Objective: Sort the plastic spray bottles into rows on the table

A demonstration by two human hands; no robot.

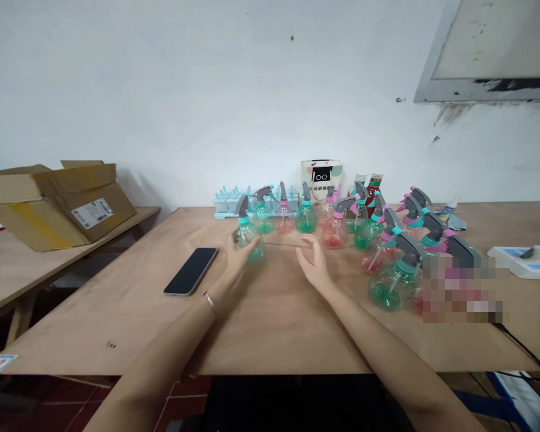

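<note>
My left hand [237,255] is wrapped round the lower body of a green spray bottle [254,243], which has a grey trigger head and a teal collar. The bottle stands upright, at or just above the table top. To the right, my right hand [314,264] holds nothing, its fingers apart and pointing inward. Nearest to it is a pink spray bottle [334,231] with a pink collar. Behind my hands several more green and pink spray bottles stand in a row, one of them a green bottle [306,217].
A black phone [191,272] lies left of my left hand. More spray bottles [393,282] crowd the right side. Along the wall are light-blue moulds [227,203], a paper bag [321,180] and red sauce bottles [374,189]. A cardboard box [72,204] sits on the left table.
</note>
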